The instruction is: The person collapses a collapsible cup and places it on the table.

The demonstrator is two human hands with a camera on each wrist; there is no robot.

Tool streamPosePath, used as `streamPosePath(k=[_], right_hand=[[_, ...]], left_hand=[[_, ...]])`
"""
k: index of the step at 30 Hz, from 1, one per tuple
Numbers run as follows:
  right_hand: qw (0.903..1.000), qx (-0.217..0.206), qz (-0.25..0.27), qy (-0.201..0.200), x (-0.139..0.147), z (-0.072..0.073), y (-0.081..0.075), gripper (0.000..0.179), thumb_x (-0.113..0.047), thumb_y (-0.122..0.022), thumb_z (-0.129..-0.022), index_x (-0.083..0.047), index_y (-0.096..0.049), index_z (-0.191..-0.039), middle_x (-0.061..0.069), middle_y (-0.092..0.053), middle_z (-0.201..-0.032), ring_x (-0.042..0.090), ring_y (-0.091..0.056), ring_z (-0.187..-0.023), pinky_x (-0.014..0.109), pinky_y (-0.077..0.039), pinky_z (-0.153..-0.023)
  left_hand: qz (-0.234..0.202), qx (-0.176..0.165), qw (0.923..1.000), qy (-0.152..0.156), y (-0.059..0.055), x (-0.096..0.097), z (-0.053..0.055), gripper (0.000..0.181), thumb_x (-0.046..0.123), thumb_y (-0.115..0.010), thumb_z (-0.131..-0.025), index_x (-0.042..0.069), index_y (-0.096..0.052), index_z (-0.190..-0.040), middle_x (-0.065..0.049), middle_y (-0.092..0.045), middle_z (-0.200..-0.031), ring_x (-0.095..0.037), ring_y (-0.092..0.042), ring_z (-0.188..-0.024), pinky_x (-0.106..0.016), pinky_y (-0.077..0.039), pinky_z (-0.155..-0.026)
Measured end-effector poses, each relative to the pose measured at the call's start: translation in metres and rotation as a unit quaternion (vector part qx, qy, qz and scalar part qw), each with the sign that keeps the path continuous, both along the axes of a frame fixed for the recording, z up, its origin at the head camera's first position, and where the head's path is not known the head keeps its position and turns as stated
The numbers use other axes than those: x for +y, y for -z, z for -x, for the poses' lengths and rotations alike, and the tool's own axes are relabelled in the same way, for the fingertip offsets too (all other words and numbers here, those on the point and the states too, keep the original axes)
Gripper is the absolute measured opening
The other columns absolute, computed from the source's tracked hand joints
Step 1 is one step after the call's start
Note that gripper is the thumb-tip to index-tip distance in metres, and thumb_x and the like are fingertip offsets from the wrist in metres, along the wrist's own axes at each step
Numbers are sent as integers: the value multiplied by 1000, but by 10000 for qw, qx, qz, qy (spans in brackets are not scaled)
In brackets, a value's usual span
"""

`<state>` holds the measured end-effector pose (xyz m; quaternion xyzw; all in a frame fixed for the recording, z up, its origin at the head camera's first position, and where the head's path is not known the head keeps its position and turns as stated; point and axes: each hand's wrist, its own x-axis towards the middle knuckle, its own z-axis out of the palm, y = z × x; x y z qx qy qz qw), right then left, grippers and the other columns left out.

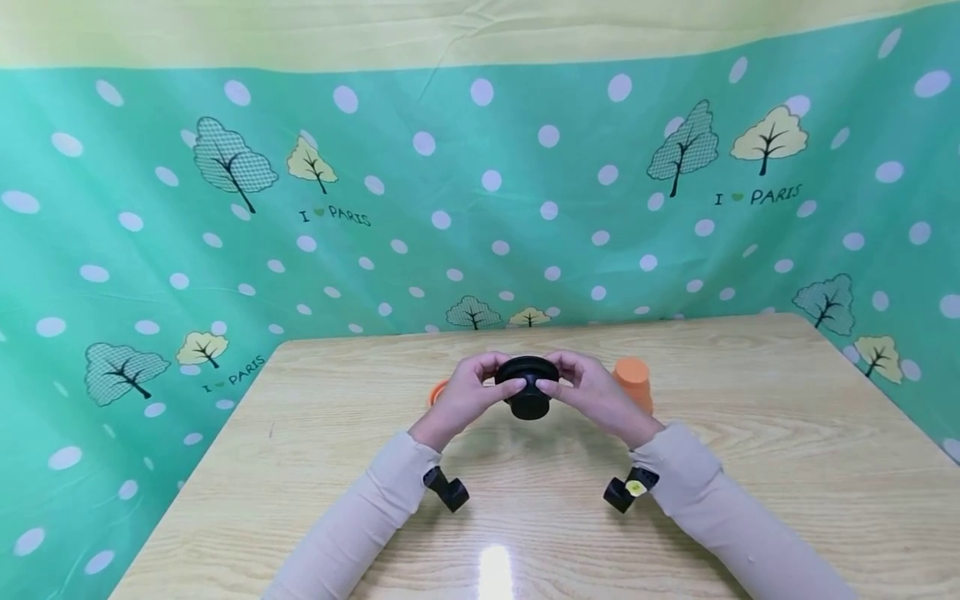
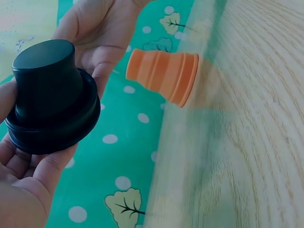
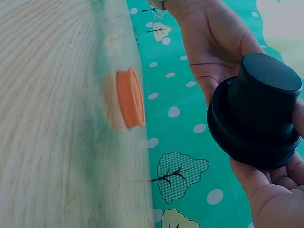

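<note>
Both hands hold a black collapsible cup (image 1: pixel 529 408) above the middle of the table, its wide folded rim uppermost and its narrower base below. My left hand (image 1: pixel 467 390) grips it from the left and my right hand (image 1: pixel 597 395) from the right. The thumbs lie on the near side, with the other fingers around the far side, partly hidden. The left wrist view shows the cup's smooth flat base and stepped collar (image 2: pixel 42 90). An orange collapsible cup (image 1: pixel 633 377), extended and upside down, stands beyond the right wrist.
A collapsed orange cup (image 3: pixel 130 99) lies low on the table, mostly hidden behind the left hand in the head view. The wooden table (image 1: pixel 300 467) ends at a green dotted curtain (image 1: pixel 517 217). A small black camera sits on each wrist.
</note>
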<state>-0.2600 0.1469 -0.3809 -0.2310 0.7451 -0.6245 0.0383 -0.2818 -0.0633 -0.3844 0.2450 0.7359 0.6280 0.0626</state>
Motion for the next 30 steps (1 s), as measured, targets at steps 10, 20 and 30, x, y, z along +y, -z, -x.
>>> streamPosePath(k=[10, 20, 30], right_hand=[[9989, 326, -193, 265, -3, 1, 1, 17, -14, -63, -91, 0, -61, -102, 11, -62, -105, 20, -58, -103, 41, -45, -92], [9956, 422, 267, 787, -2, 4, 0, 22, -6, -62, -91, 8, -59, -107, 11, -61, -97, 10, -59, -87, 17, -49, -76], [9962, 144, 316, 802, -2, 2, -1, 27, -14, -61, -93, 7, -58, -110, 13, -61, -99, 11, -61, -87, 19, -52, -74]], left_hand=[[195, 292, 9989, -314, 0, 4, -1, 15, 13, -69, -87, 1, -64, -94, -7, -66, -92, -18, -57, -95, -32, -48, -79], [-679, -544, 9962, 9, -2, 3, -1, 32, 13, -56, -95, -6, -56, -120, -9, -63, -103, -11, -60, -91, -27, -52, -85], [-648, -201, 9975, -212, 0, 7, -2, 29, 14, -60, -94, -4, -58, -115, -13, -64, -105, -12, -59, -93, -24, -51, -80]])
